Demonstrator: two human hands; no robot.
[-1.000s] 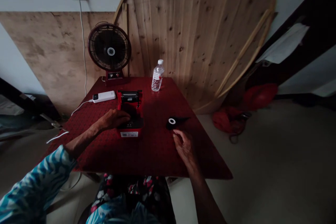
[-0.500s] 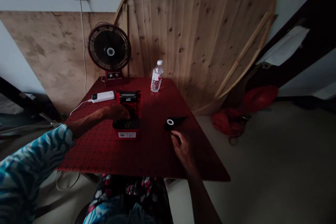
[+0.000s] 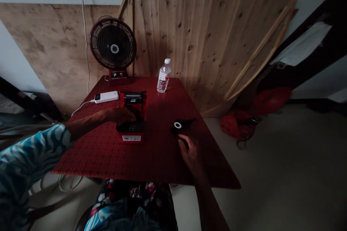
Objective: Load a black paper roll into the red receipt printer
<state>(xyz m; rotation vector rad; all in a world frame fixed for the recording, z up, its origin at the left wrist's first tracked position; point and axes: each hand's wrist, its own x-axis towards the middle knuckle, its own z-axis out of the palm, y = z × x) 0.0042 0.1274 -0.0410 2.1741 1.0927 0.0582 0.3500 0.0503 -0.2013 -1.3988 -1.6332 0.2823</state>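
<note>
On the red table [image 3: 157, 151] stands a red and black label-printer-like machine [image 3: 131, 138] with its lid raised at the back. My left hand [image 3: 121, 115] reaches into its open middle from the left; the fingers are hidden in shadow there. To the right, a black ribbon roll [image 3: 177, 125] with a white core lies on its side, its loose dark end trailing right. The thumb and forefinger of my right hand [image 3: 189, 149] are closed at the roll's near edge, while the other fingers curl underneath.
A dark red fan [image 3: 114, 43] stands at the back left. Before it lies a white power bank [image 3: 107, 97] with a cable running off the left edge. A clear bottle [image 3: 164, 75] stands at the back. Red bags [image 3: 237, 124] lie on the floor to the right.
The camera view has shifted slightly. Both hands stay almost where they were, the left in the machine and the right at the roll.
</note>
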